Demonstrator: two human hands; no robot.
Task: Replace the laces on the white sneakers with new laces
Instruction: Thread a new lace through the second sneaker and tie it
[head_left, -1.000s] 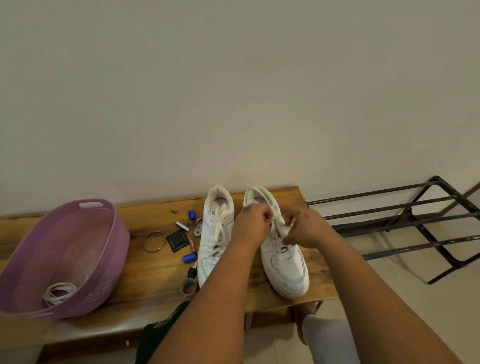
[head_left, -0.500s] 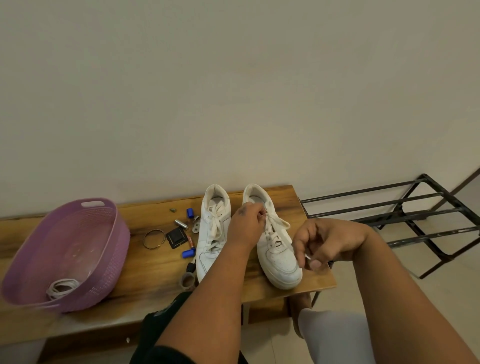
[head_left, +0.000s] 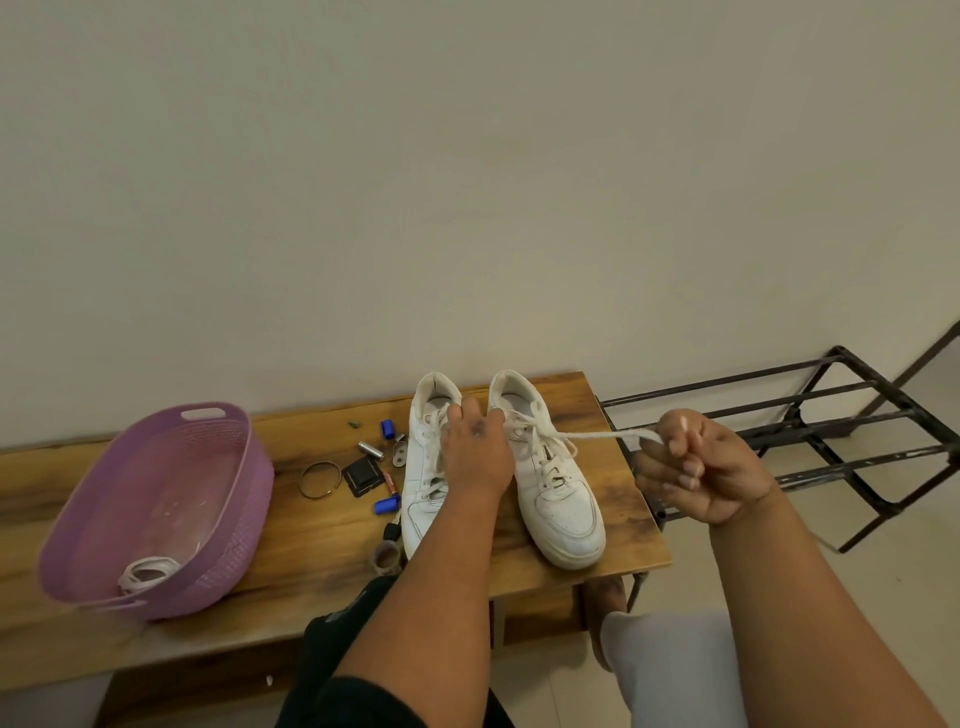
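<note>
Now my right hand (head_left: 698, 467) pinches the flat woven lace (head_left: 592, 436) taut, while my left hand (head_left: 475, 452) grips the smooth white sneaker's (head_left: 561, 499) collar.

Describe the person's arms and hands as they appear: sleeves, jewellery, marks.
Both forearms are bare, no sleeves in view. No watch, ring or bracelet shows on either. The left hand has a dark smudge on its back. The right hand shows short pale nails on its fingers.
</note>
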